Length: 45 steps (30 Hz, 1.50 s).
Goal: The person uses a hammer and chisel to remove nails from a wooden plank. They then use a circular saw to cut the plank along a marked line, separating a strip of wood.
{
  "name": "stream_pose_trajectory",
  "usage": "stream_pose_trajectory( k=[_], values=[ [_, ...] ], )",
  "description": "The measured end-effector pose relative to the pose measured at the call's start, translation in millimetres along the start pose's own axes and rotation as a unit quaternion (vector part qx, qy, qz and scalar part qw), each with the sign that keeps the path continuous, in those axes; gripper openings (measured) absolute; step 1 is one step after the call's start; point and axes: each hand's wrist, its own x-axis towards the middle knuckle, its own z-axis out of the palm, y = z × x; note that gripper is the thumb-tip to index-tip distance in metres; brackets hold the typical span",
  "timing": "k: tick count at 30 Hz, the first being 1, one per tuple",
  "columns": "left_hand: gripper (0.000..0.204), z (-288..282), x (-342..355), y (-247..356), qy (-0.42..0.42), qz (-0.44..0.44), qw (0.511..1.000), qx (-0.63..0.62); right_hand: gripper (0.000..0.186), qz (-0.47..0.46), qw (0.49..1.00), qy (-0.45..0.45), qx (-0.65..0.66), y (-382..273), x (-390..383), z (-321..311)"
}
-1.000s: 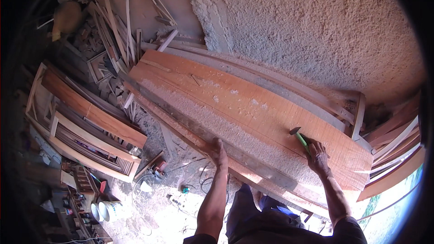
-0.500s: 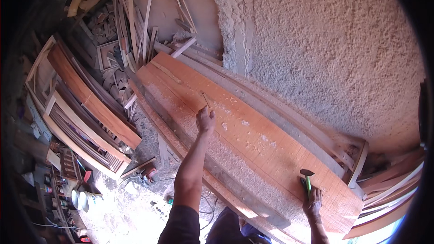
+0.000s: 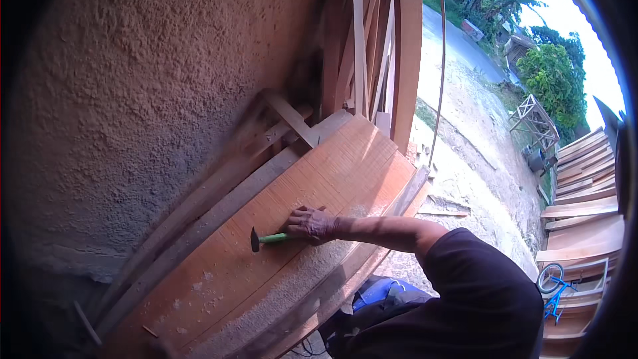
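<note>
A wide, reddish-brown wooden board (image 3: pixel 319 179) lies at a slant before me, its face streaked with fine saw lines. My right hand (image 3: pixel 312 224) rests over it, fingers closed round the green handle of a hammer (image 3: pixel 271 238). The dark hammer head points left, just above the wood. A small dark end shows beside the knuckles; its kind is unclear. At the lower left, a dark blurred shape on the board seems to be my left hand (image 3: pixel 159 347), mostly in shadow. A thin stick (image 3: pixel 150 331) shows just beyond it; whether the fingers hold it is hidden.
Sawdust (image 3: pixel 286 306) and shavings cover the board's near side. Behind it runs a timber frame (image 3: pixel 292 119) along a rough wall (image 3: pixel 166 93). Tall planks (image 3: pixel 405 53) lean at the far end. Outdoors at right are stacked boards (image 3: pixel 581 206) and a blue bicycle (image 3: pixel 557 292).
My view has swung right, from the workshop clutter toward the board's far end and the outdoors. The hammer stays in my right hand. My left hand has slipped to the picture's lower left edge.
</note>
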Motion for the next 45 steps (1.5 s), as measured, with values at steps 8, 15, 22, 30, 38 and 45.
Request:
stream_pose_trajectory(
  k=[8,15,22,30,38,45],
  values=[
    [0.023,-2,-139,-19,-0.016,0.136,0.973,-0.185,0.039,-0.007,0.999,0.032,-0.008,3,-2,8],
    [0.03,-5,-286,1,0.092,-0.093,0.944,-0.304,0.033,-0.015,0.996,0.066,0.049,5,-5,13],
    [0.029,6,-335,14,0.098,-0.142,0.934,-0.312,0.025,0.079,0.987,0.099,0.101,36,-76,-39],
    [0.029,17,-336,-34,0.132,-0.168,0.908,-0.36,0.033,0.431,0.741,0.438,0.269,201,-281,-79],
    [0.029,70,-348,-74,0.273,-0.262,0.847,-0.373,0.031,0.535,0.783,0.295,0.117,263,-251,-63],
    [0.052,67,-349,-61,0.314,-0.273,0.846,-0.333,0.03,0.542,0.806,0.233,0.052,234,-205,-78]
  ],
)
